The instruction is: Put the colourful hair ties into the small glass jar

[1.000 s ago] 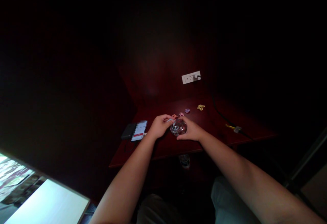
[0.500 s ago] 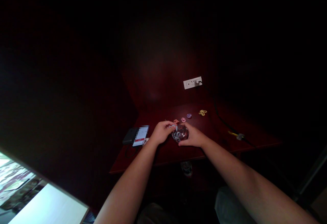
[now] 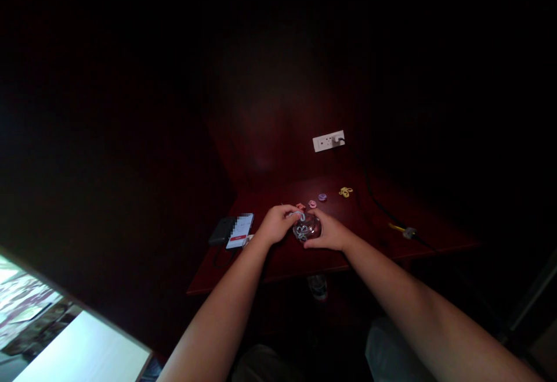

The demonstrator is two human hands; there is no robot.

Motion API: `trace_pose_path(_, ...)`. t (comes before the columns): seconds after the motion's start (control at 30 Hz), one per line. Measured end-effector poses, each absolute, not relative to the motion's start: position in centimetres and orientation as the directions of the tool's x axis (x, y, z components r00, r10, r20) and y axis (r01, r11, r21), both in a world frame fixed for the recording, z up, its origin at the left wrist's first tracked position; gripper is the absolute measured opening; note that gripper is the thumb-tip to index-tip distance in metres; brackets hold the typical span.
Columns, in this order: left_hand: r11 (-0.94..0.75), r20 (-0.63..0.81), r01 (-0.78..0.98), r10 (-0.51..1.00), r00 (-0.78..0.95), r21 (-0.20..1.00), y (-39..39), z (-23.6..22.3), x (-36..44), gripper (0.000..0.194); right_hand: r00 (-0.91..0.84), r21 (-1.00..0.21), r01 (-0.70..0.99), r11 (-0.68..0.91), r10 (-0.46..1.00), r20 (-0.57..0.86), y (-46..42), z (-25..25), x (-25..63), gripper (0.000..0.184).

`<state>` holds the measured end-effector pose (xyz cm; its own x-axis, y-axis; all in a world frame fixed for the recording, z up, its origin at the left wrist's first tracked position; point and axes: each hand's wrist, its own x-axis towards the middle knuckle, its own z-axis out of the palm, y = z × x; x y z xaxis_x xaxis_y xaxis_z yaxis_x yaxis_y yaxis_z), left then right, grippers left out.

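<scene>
My right hand (image 3: 331, 233) is wrapped around the right side of a clear round container (image 3: 312, 229) on the table. Inside, pale blue-grey loops (image 3: 301, 231) that look like hair ties show through the wall. My left hand (image 3: 277, 224) is closed in a pinch at the container's upper left, with a pale blue hair tie (image 3: 303, 216) between thumb and fingers. Beyond the hands lie an orange-red bundle of ties (image 3: 300, 206), a pink one (image 3: 312, 204), a purple one (image 3: 322, 197) and a yellow cluster (image 3: 346, 192).
Left of my hands, a phone (image 3: 241, 231) with a lit screen lies against a black box (image 3: 221, 231). A white socket plate (image 3: 328, 141) with a plug is on the back wall. A dark cable (image 3: 383, 211) crosses the dark red table (image 3: 278, 269) at right.
The pale blue hair tie in my left hand has shifted slightly and shows more as a loop at the container's top. Both hands stay nearly in place.
</scene>
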<state>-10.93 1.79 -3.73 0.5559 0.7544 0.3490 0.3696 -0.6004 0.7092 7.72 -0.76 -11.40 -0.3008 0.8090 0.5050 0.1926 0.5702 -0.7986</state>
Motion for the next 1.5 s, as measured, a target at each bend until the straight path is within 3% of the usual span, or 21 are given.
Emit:
trace_pose_path(0.17, -0.678, 0.402, 0.404, 0.709, 0.579, 0.614, 1.6, -3.1, -11.0, 0.025, -0.292, -0.784, 0.211, 0.584, 0.803, 0.520, -0.6, -11.5, 7.7, 0.076)
trace_pose_path(0.43, -0.546, 0.342, 0.284, 0.772, 0.535, 0.788, 1.9, -3.8, -11.0, 0.029, -0.297, -0.801, 0.201, 0.565, 0.814, 0.499, -1.2, -10.9, 7.6, 0.072)
trace_pose_path(0.8, -0.413, 0.281, 0.224, 0.847, 0.451, 0.883, 2.6, -5.5, -12.0, 0.027, -0.304, -0.811, 0.188, 0.555, 0.818, 0.489, -0.9, -11.1, 7.6, 0.072)
trace_pose_path(1.33, -0.437, 0.279, 0.243, 0.826, 0.490, 0.866, 2.8, -5.2, -12.0, 0.021, -0.294, -0.814, 0.181, 0.551, 0.821, 0.490, -1.3, -10.7, 7.6, 0.072)
trace_pose_path(1.5, -0.445, 0.319, 0.168, 0.814, 0.486, 0.880, 2.1, -4.8, -11.8, 0.031, -0.303, -0.829, 0.163, 0.535, 0.827, 0.475, -1.3, -10.7, 7.5, 0.072)
